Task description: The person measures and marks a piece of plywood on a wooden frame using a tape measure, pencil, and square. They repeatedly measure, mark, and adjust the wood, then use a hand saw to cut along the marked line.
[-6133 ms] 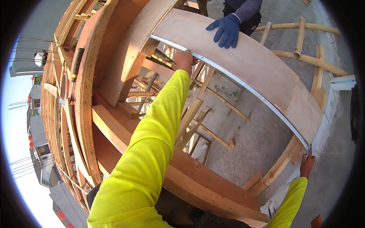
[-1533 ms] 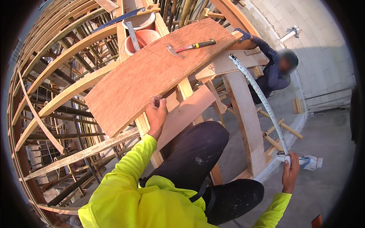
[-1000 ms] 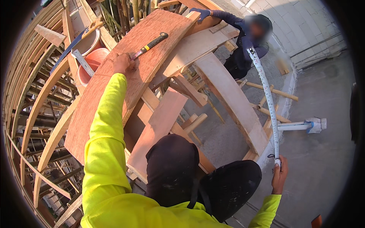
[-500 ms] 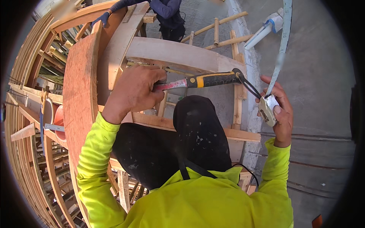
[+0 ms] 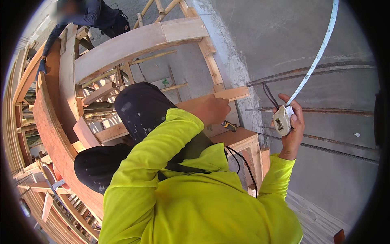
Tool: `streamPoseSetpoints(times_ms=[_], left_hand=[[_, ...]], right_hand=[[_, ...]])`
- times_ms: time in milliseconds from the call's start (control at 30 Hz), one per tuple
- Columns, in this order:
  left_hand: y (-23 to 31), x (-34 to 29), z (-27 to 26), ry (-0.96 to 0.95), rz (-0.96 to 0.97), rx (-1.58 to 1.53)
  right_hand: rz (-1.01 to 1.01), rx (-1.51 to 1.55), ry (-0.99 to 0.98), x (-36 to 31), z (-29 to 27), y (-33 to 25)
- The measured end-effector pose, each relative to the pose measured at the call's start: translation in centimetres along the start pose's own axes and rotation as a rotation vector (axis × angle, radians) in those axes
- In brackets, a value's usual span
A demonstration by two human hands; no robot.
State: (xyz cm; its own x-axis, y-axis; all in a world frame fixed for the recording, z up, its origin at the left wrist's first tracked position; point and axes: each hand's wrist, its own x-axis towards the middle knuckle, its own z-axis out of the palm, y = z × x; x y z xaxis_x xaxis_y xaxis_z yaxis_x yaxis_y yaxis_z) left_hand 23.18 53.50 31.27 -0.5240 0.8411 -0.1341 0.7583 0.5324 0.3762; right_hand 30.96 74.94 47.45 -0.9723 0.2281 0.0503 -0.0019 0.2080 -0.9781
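Set between timber formwork [image 5: 53, 122] at left and grey concrete [image 5: 276, 44] with rebar [image 5: 333, 110] at right; co-worker [image 5: 91, 18] at upper left; gripping hammer [image 5: 230, 126] in left hand [image 5: 212, 110] near centre, tape measure [image 5: 282, 120] in right hand [image 5: 297, 127], centre-right.

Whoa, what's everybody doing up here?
Someone in a bright yellow shirt is holding two tools. The right hand holds a tape measure with its strip pulled out, curving up out of view. The left hand grips a black-and-yellow handle, reaching across the body. Beside them, a co-worker's gloved hand is at the end of a curved board.
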Motion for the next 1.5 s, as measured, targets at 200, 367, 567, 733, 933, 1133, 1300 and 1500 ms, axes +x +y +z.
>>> streamPoseSetpoints(times_ms=[200,367,567,733,933,1133,1300,1500], left_hand=[[0.9,-9.1,-7.7,0.706,-0.200,-0.581],[3.6,-30.4,-10.2,1.747,-0.663,-0.602],[5.2,-50.4,5.0,2.908,-1.154,-0.741],[2.3,-47.1,14.8,2.456,-1.574,-0.674],[0.3,-45.4,17.2,1.379,-2.216,-0.302],[1.9,-48.7,14.5,1.038,-2.075,-0.534],[7.9,-50.2,14.9,1.030,-2.151,-0.545],[15.6,-47.3,19.4,1.075,-2.223,-0.758]], right_hand=[[-0.032,0.141,-0.196,2.4,3.7,4.9],[-0.055,0.222,-0.430,6.0,11.6,3.7],[-0.192,0.282,-0.823,8.1,25.3,-1.5],[-0.146,0.208,-1.159,2.1,38.0,-6.9],[-0.241,0.119,-1.417,-7.3,48.9,-5.6],[-0.144,0.106,-1.334,-8.4,50.4,-3.6],[-0.178,0.015,-1.146,-4.9,48.9,-3.3],[-0.123,0.050,-1.139,-4.2,48.3,-2.5]])
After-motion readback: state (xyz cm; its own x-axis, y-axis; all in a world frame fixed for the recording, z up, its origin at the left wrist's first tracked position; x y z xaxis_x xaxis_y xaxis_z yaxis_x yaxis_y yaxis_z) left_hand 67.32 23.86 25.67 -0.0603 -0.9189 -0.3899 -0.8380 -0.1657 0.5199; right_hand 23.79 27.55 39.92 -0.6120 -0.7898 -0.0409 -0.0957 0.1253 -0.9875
